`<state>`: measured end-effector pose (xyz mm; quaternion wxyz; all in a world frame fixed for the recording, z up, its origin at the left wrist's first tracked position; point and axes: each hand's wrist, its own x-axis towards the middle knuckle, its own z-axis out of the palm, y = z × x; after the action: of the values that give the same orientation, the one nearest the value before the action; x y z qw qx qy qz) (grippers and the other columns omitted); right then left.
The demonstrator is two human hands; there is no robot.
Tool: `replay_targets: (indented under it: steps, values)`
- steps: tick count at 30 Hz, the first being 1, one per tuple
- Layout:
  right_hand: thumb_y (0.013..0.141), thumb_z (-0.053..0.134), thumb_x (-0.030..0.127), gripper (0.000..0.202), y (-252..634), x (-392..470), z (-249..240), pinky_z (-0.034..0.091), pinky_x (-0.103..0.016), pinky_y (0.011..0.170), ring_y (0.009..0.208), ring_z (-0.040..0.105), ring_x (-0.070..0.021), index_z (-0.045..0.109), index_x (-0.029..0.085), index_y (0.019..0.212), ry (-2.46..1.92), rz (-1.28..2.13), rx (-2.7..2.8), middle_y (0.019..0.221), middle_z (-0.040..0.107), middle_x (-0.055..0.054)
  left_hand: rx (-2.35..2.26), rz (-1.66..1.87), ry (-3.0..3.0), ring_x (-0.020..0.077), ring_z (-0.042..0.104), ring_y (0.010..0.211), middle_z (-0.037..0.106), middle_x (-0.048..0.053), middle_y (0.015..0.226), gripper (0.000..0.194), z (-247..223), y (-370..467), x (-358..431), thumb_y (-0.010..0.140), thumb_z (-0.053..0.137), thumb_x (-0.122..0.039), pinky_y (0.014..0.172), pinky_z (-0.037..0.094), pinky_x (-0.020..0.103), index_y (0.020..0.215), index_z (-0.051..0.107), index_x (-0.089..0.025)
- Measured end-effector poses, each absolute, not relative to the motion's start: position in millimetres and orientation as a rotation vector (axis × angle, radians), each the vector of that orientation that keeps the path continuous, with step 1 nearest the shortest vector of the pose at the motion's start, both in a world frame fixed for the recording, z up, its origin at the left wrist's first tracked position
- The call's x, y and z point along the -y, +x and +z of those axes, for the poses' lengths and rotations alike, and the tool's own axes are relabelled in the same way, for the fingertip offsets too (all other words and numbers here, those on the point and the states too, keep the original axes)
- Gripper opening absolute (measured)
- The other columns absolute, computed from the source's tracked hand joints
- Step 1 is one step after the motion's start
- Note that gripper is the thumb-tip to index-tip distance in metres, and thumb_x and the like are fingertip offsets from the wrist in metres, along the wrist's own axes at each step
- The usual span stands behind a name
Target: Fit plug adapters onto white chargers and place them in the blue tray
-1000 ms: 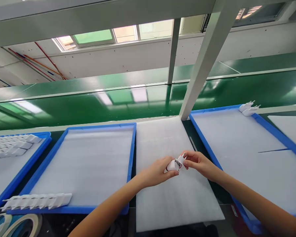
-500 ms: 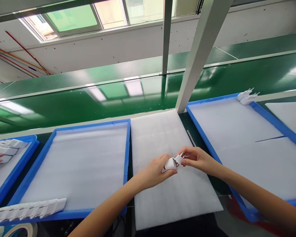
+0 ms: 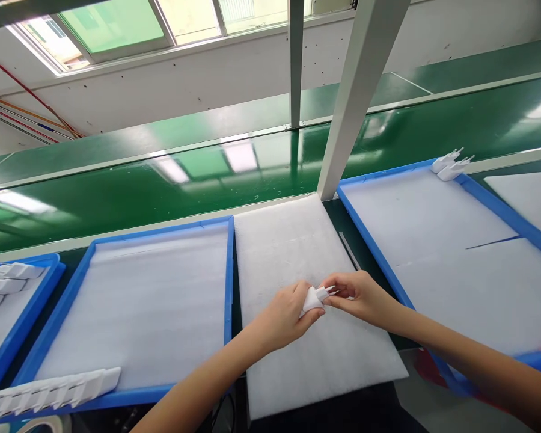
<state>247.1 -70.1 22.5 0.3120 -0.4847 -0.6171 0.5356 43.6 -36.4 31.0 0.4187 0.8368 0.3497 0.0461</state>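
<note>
— Head view: what do our hands hold?

— Our left hand is curled around a small white plug adapter, thumb and fingers wrapped on its body. Our right hand pinches the end with the metal pins between its fingertips. Both hands are closed on that one piece, and they meet just above the white foam sheet that lies on the surface directly under them.

— And around us?

— Left of our left hand lies a blue tray lined with foam. A row of white adapters sits along its near edge, well apart from our hands. Further left we see a second blue tray with more white adapters stacked in it. Right of our right hand is a third blue tray, and two white adapters rest at its far corner. Beyond our hands runs the green conveyor belt, and a white post rises from its near edge.

— Does the adapter touch the foam?

— We cannot tell; our hands hide its underside.
</note>
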Motion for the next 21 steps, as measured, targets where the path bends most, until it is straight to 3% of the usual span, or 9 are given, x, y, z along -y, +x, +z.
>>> replay_targets:
  steps: [6,11,15,17,21]
  values:
    - [0.084,0.058,0.026,0.01,241,73,18,0.054,-0.027,0.069,0.076,0.064,-0.0165,0.064,0.022,0.092,-1.298,1.334,1.637,0.085,0.067,-0.001,-0.92,0.138,2.119,0.0157,0.049,0.067,0.054,0.002,0.082,0.016,26,48,40,0.09,0.045,-0.033,0.059,0.036,0.029,0.089,0.046,-0.017]
    - [0.086,0.057,0.027,0.01,241,71,17,0.051,-0.029,0.067,0.074,0.062,-0.0171,0.062,0.021,0.092,-1.318,1.514,1.5,0.081,0.065,-0.001,-0.849,0.158,1.903,0.0151,0.051,0.072,0.055,0.002,0.088,0.028,40,44,41,0.091,0.042,-0.031,0.063,0.04,0.028,0.117,0.039,-0.02]
    - [0.085,0.059,0.032,0.022,247,67,13,0.052,-0.03,0.068,0.075,0.059,-0.0157,0.055,0.021,0.104,-1.266,1.617,1.355,0.083,0.059,-0.001,-0.77,0.074,1.79,0.0132,0.049,0.067,0.053,0.001,0.086,0.041,48,37,39,0.088,0.044,-0.023,0.058,0.04,0.026,0.127,0.032,-0.023]
    - [0.084,0.06,0.033,0.029,248,66,11,0.053,-0.031,0.072,0.079,0.059,-0.0158,0.05,0.023,0.11,-1.27,1.544,1.341,0.086,0.057,-0.001,-0.77,0.104,1.751,0.0147,0.052,0.075,0.055,0.002,0.091,0.037,46,36,37,0.089,0.044,-0.026,0.061,0.043,0.027,0.125,0.034,-0.024]
    - [0.085,0.055,0.023,0.017,244,70,10,0.051,-0.035,0.082,0.087,0.057,-0.0162,0.048,0.023,0.101,-1.315,1.283,1.521,0.096,0.054,-0.003,-0.848,0.387,1.869,0.0183,0.053,0.094,0.052,0.003,0.104,0.03,33,38,33,0.08,0.063,-0.031,0.077,0.047,0.032,0.103,0.046,-0.023]
